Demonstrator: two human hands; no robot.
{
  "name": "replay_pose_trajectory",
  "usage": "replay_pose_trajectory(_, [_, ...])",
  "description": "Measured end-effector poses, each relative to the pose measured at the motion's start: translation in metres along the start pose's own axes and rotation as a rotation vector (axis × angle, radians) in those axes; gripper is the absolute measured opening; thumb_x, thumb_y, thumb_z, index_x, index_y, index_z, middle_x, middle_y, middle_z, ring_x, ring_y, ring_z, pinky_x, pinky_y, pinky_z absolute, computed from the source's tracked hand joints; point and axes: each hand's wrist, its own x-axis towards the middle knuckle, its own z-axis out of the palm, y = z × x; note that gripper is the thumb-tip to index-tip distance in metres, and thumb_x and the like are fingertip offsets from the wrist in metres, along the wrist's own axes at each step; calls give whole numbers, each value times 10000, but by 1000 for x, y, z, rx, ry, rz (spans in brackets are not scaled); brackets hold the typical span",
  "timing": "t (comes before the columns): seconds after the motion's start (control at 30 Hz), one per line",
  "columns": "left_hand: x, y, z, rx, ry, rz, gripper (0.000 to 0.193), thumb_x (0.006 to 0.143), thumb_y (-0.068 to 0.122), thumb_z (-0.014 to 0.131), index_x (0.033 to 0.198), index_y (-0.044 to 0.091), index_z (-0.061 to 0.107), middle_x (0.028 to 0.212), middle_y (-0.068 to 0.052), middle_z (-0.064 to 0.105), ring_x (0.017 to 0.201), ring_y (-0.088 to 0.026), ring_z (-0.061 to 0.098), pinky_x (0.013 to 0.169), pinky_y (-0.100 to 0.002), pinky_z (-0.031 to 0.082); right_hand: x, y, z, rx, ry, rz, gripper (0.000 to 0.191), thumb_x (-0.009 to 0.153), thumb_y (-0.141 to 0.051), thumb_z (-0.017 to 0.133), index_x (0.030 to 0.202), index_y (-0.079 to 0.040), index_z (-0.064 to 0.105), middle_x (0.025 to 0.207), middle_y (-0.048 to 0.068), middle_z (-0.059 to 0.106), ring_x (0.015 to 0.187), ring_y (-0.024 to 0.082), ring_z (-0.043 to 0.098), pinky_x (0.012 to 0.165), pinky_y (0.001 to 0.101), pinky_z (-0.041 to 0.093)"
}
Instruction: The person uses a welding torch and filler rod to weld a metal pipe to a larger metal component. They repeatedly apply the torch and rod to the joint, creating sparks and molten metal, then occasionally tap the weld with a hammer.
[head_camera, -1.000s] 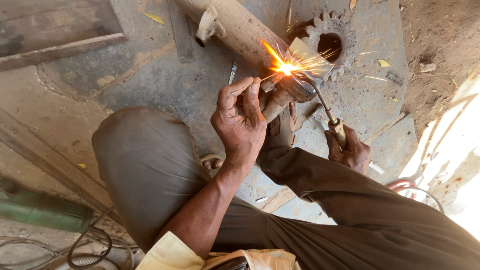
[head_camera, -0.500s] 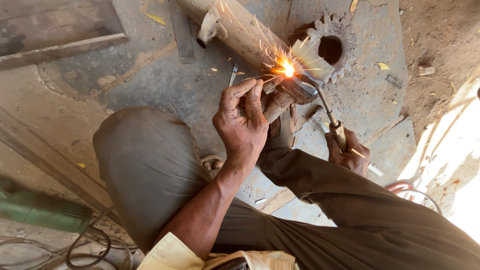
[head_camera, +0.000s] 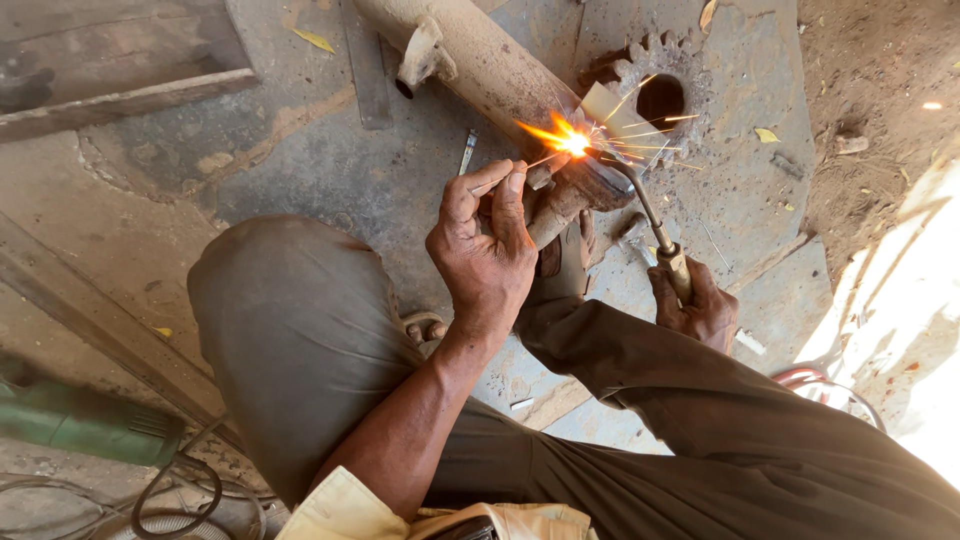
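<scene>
A rusty metal pipe (head_camera: 500, 72) lies slanted across the concrete floor, with a short stub branching off its upper part. A bright flame with sparks (head_camera: 568, 140) burns at its lower end. My left hand (head_camera: 487, 250) pinches a thin filler rod (head_camera: 505, 178) whose tip reaches the flame. My right hand (head_camera: 695, 300) grips the brass handle of a gas torch (head_camera: 660, 225), whose bent nozzle points at the same spot. My knees in dark trousers frame both hands.
A toothed gear wheel (head_camera: 668, 62) lies just behind the flame. A green angle grinder (head_camera: 75, 420) with its black cable rests at lower left. A wooden plank (head_camera: 110, 60) is at upper left. Red hoses (head_camera: 810, 378) show at right.
The flame stays at the pipe's lower end while the sparks change direction. Both hands hold nearly the same positions.
</scene>
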Motion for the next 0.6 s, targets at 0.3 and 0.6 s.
replay_pose_trajectory(0.3, [-1,-1,2,9,7,-9,128,1060,45,674,1174,21,623,1052,-103,752,955,-104,733,778,-225,616,0,-1,-2,5,-33,5,289,981,-253,782,1209,-89,718,667,73,647,572,126,600,522,333,451])
replay_pose_trajectory(0.6, [-1,-1,1,-11,-24,-54,133,1057,58,673,1173,15,624,1017,-90,750,881,-81,706,735,-211,588,0,0,-3,-13,-43,53,268,975,-237,793,1175,-75,720,655,85,645,556,141,588,507,346,436])
